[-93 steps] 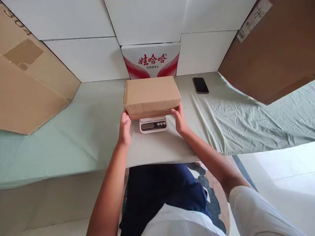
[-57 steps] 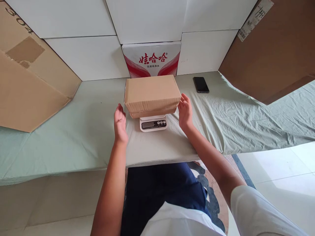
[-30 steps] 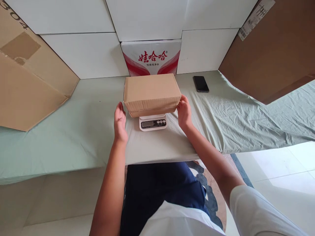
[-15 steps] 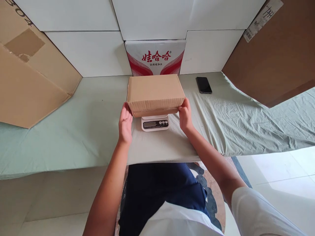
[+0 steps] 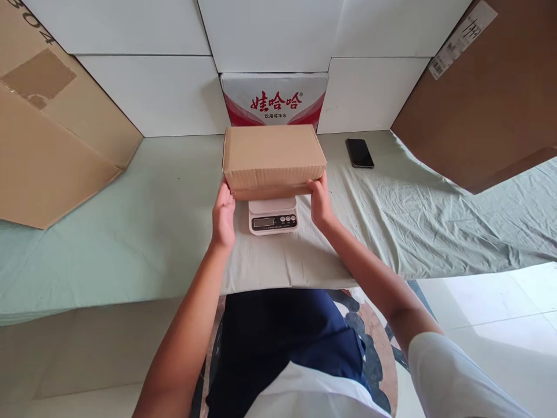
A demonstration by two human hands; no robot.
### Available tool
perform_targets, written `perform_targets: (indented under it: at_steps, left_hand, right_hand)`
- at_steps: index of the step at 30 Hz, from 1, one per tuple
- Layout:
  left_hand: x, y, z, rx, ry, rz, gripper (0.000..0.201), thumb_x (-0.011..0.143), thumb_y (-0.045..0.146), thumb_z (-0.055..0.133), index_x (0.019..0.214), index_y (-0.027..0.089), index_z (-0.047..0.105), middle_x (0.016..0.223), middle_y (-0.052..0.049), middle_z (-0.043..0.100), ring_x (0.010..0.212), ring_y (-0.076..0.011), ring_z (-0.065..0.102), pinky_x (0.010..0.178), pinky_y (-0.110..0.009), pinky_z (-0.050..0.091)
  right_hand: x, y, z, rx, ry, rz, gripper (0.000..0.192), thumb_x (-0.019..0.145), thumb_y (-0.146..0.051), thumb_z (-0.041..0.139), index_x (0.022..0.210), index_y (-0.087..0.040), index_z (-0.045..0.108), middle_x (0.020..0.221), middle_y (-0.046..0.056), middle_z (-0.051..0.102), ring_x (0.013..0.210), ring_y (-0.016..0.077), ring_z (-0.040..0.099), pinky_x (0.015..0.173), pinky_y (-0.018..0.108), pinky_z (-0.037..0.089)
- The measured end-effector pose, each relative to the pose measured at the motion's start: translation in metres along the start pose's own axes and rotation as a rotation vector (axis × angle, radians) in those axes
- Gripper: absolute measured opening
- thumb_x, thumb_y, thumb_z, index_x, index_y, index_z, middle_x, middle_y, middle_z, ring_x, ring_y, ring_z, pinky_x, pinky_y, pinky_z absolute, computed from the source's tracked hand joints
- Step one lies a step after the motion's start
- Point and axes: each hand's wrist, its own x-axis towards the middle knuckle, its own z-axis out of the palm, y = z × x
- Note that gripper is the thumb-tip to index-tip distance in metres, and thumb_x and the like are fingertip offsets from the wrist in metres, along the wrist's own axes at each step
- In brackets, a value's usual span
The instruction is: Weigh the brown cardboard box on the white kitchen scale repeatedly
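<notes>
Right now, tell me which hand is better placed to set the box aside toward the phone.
Probably the right hand: it grips the cardboard box on the side nearer the phone. The left hand holds the opposite end.

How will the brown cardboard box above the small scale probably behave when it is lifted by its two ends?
The cardboard box looks stiff: its faces stay flat between the left hand and right hand. It is probably not heavy, since fingertips alone carry it. It is wider than the scale, so it might tip there.
</notes>
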Motion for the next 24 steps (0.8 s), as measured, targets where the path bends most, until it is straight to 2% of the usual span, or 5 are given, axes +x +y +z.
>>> perform_targets:
  at_steps: [4, 9, 15, 20, 24]
  left_hand:
    - [0.065, -0.005, 0.005, -0.006, -0.018, 0.028, 0.066, 0.087, 0.044, 0.062, 0.151, 0.03, 0.055, 0.164, -0.004, 0.052, 0.162, -0.0262, 0.035, 0.135, -0.043, 0.023]
    - [0.134, -0.044, 0.012, -0.034, 0.097, -0.097, 0.055, 0.088, 0.042, 0.06, 0.142, 0.028, 0.061, 0.152, -0.006, 0.063, 0.157, -0.0256, 0.043, 0.134, -0.044, 0.024]
    - [0.136, -0.082, 0.003, -0.002, 0.095, -0.106, 0.061, 0.084, 0.046, 0.063, 0.142, 0.025, 0.061, 0.154, -0.008, 0.062, 0.154, -0.0281, 0.048, 0.132, -0.046, 0.03]
    - [0.139, -0.083, 0.001, -0.004, 0.074, -0.095, 0.063, 0.089, 0.04, 0.058, 0.149, 0.022, 0.055, 0.163, -0.008, 0.054, 0.158, -0.0236, 0.043, 0.132, -0.039, 0.029]
    - [0.143, -0.074, -0.006, 0.003, 0.211, -0.205, 0.069, 0.1, 0.043, 0.04, 0.163, 0.016, 0.034, 0.178, -0.009, 0.027, 0.165, -0.0188, 0.027, 0.134, -0.037, 0.021]
  right_hand:
    - [0.06, 0.006, 0.011, -0.039, -0.031, -0.151, 0.054, 0.086, -0.057, 0.056, 0.135, -0.034, 0.049, 0.134, 0.004, 0.06, 0.138, 0.0303, 0.049, 0.127, 0.055, 0.037]
    - [0.11, 0.04, 0.025, -0.07, 0.039, -0.19, 0.066, 0.078, -0.06, 0.061, 0.133, -0.027, 0.047, 0.146, 0.009, 0.054, 0.143, 0.0288, 0.047, 0.131, 0.05, 0.033]
    - [0.112, 0.073, 0.027, -0.085, 0.109, -0.027, 0.063, 0.073, -0.059, 0.06, 0.126, -0.025, 0.05, 0.144, 0.01, 0.057, 0.142, 0.0287, 0.049, 0.131, 0.053, 0.034]
    - [0.116, 0.08, 0.027, -0.072, 0.126, 0.011, 0.058, 0.075, -0.062, 0.06, 0.122, -0.028, 0.051, 0.141, 0.008, 0.059, 0.142, 0.0274, 0.051, 0.133, 0.053, 0.034]
    - [0.121, 0.087, 0.02, -0.097, 0.138, -0.004, 0.074, 0.078, -0.066, 0.057, 0.139, -0.026, 0.042, 0.16, 0.01, 0.045, 0.156, 0.0282, 0.039, 0.136, 0.054, 0.028]
